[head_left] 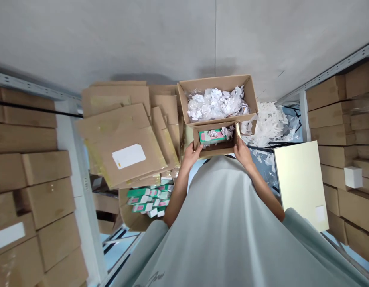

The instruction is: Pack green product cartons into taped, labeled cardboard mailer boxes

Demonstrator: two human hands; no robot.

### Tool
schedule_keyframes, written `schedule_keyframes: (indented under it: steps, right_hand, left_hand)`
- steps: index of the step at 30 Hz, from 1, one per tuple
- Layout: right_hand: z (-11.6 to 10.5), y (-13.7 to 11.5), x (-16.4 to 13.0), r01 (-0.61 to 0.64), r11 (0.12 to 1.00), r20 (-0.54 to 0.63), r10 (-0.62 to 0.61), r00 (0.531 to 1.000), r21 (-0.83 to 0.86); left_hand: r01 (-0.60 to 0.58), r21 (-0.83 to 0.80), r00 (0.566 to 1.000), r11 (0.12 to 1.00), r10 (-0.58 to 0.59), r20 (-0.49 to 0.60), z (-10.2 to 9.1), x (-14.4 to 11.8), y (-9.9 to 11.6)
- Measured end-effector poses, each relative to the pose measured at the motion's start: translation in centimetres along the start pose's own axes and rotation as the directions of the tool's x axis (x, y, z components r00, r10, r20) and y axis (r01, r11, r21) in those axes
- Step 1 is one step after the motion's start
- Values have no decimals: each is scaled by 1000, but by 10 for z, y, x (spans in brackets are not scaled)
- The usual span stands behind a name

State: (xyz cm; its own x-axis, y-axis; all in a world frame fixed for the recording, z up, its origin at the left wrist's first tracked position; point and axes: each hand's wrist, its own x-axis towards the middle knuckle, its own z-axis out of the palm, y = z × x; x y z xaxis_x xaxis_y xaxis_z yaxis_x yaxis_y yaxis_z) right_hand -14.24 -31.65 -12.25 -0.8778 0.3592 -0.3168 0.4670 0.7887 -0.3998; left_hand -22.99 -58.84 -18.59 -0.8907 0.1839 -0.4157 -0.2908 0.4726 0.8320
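A small open carton (pixel 216 152) was held between both hands, just on the near side of a larger carton (pixel 214 83) containing crumpled white filler (pixel 216 97). Its left side was gripped by the left hand (pixel 192 154), with the thumb laid near the front corner; its right side was gripped by the right hand (pixel 243 152). Inside, a green-and-pink box (pixel 206 137) was seen lying lengthwise, partly covered by paper wads (pixel 227 132). Whether the carton's base was supported could not be told. For sound handling, light, even pressure from both sides was judged advisable, with the walls not squeezed inward and the opening held level. Wads spread evenly around the box were judged preferable to wads bunched toward the right end.
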Motion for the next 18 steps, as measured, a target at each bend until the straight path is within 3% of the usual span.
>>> schedule_keyframes:
  steps: [2,6,9,13,18]
  right_hand:
    - [7,4,-7,-24,996,-13,25,1000,91]
    - [16,17,-43,-86,961,-71,108,992,264]
    - [21,33,-85,-165,925,-142,224,964,342]
    - [18,59,-142,-296,854,-214,414,885,427]
    - [12,103,-199,-358,764,-311,574,757,537]
  left_hand:
    - [42,-59,998,997,-39,47,4,1,-2]
    - [96,-19,993,995,-95,65,9,-4,-1]
    - [69,29,980,997,-73,186,22,-11,3]
    - [-39,99,921,994,-2,389,57,-22,19]
    - [-223,213,803,951,55,593,121,-40,52]
